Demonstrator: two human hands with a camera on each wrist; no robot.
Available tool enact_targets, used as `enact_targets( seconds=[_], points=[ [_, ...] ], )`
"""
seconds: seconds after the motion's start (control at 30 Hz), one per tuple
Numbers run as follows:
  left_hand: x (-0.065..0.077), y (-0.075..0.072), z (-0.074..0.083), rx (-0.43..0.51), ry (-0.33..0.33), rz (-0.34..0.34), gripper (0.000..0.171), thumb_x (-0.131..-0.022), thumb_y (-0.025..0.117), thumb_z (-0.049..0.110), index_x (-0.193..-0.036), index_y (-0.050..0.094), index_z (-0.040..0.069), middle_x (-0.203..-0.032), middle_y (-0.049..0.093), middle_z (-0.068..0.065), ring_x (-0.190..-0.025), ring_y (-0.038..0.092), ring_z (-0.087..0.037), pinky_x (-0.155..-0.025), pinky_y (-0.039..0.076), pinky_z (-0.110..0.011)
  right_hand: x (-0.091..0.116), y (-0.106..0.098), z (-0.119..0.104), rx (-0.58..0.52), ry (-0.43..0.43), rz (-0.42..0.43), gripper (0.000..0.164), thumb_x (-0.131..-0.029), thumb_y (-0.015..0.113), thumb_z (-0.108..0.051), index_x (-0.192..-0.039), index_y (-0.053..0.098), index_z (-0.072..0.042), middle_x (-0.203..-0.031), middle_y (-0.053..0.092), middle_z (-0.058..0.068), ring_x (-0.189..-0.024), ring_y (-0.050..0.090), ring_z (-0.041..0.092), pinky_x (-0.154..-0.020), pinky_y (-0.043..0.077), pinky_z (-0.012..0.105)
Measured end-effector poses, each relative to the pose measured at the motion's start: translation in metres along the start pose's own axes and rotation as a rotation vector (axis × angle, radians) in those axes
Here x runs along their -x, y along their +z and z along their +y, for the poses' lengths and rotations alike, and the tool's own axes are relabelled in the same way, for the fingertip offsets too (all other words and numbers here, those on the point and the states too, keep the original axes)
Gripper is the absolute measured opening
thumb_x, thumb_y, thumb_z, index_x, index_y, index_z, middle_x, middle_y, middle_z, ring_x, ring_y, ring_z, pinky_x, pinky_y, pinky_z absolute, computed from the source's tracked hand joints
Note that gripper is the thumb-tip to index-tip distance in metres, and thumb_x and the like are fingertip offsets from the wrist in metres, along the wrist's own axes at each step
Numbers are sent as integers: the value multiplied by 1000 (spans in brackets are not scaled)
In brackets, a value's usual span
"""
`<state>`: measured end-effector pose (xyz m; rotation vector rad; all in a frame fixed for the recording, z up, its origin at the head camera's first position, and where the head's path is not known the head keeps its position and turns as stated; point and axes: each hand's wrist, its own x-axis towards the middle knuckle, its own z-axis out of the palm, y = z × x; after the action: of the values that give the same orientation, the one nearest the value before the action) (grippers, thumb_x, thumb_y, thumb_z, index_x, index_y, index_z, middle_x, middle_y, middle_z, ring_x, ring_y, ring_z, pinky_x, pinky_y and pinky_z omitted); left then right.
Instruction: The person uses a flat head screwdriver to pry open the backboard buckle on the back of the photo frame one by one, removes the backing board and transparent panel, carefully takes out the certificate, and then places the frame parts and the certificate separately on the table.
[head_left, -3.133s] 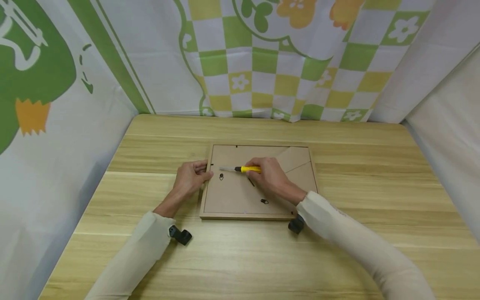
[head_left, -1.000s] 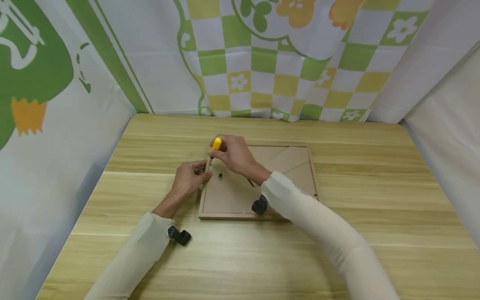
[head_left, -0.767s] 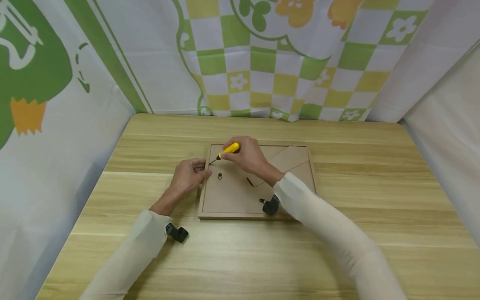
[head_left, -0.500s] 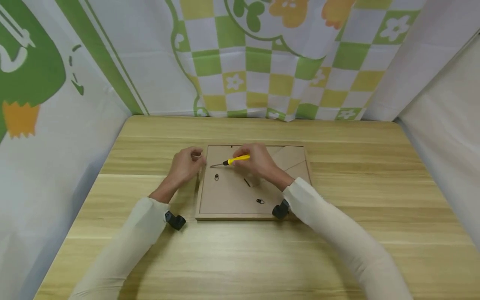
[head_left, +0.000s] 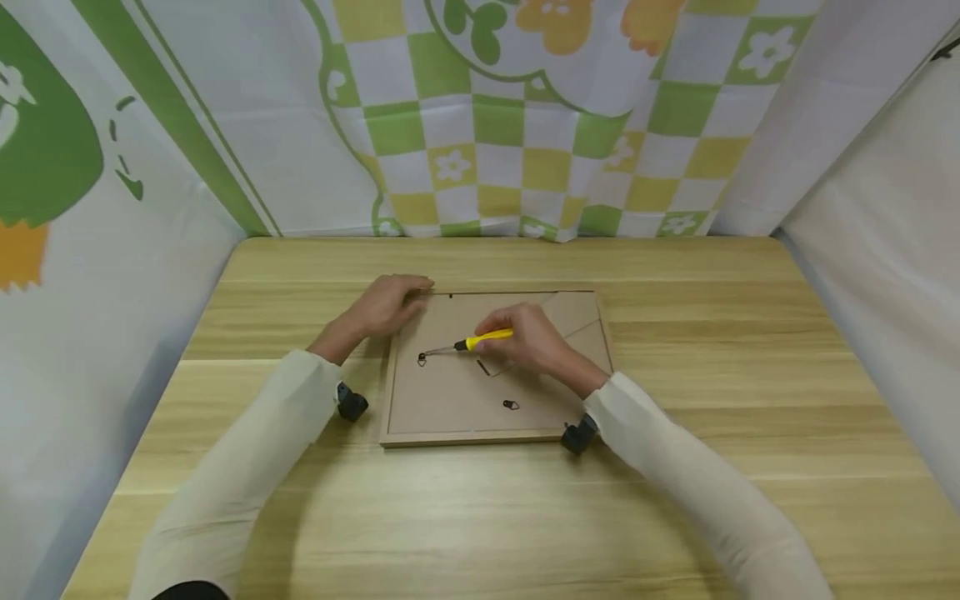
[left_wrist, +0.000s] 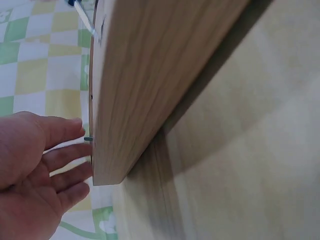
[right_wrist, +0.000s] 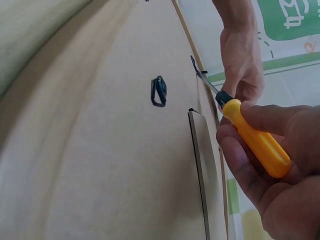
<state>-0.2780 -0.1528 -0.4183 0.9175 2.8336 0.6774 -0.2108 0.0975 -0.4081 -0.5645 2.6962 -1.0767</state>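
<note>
A picture frame (head_left: 450,408) lies face down on the table, its brown backing board up. My right hand (head_left: 531,340) grips a yellow-handled screwdriver (right_wrist: 260,142), whose shaft points left over the backing. Its tip is at the left D-ring hanger (head_left: 422,358); whether they touch I cannot tell. Another D-ring hanger (head_left: 511,405) sits nearer the front edge. My left hand (head_left: 386,305) is at the far left corner of the picture frame, fingers loosely extended. In the left wrist view, those fingertips are beside a small metal tab (left_wrist: 88,139) at the frame's edge.
The wood-grain table (head_left: 480,517) extends around the picture frame. A fold-out stand (right_wrist: 201,165) lies on the backing. Behind the table hangs a green and yellow checked cloth (head_left: 498,121); pale cloth walls (head_left: 885,217) flank both sides.
My left hand has moved from the frame's left edge to its far left corner. The screwdriver has come away from the left edge, tilted flatter, and now points at the left D-ring hanger.
</note>
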Motion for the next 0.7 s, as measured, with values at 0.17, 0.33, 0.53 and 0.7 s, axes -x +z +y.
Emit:
enact_targets(
  seconds=[0.17,0.33,0.53,0.7],
  points=[
    [-3,1,2,-72,-3,-25,34,-92,52,10,-125,55,1,-125,59,-17,-115,55,-34,-98,43,-45,4,-3,1,7,-8,2,19,-80,72,-26,-96,71,-16,-98,72,-2,-102,62,17,-95,46,38],
    [-2,1,7,-148,-64,-2,29,-92,54,11,-119,61,3,-117,64,-15,-107,60,-33,-93,46,-45,8,-5,4,-13,-16,-7,18,-80,72,-26,-95,71,-16,-98,72,-1,-100,62,16,-93,47,38],
    [-1,1,7,-137,-105,14,24,-90,58,16,-110,67,4,-108,68,-13,-97,65,-29,-85,51,-42,11,-6,8,-24,-34,-31,18,-80,72,-27,-95,72,-17,-97,72,-3,-101,62,15,-93,47,37],
    [-4,5,3,-144,-106,33,24,-89,60,20,-107,69,6,-105,70,-11,-93,66,-27,-81,53,-41,12,-7,11,-32,-45,-43,18,-80,71,-26,-96,71,-18,-98,72,-3,-102,62,15,-94,47,38]
  ],
)
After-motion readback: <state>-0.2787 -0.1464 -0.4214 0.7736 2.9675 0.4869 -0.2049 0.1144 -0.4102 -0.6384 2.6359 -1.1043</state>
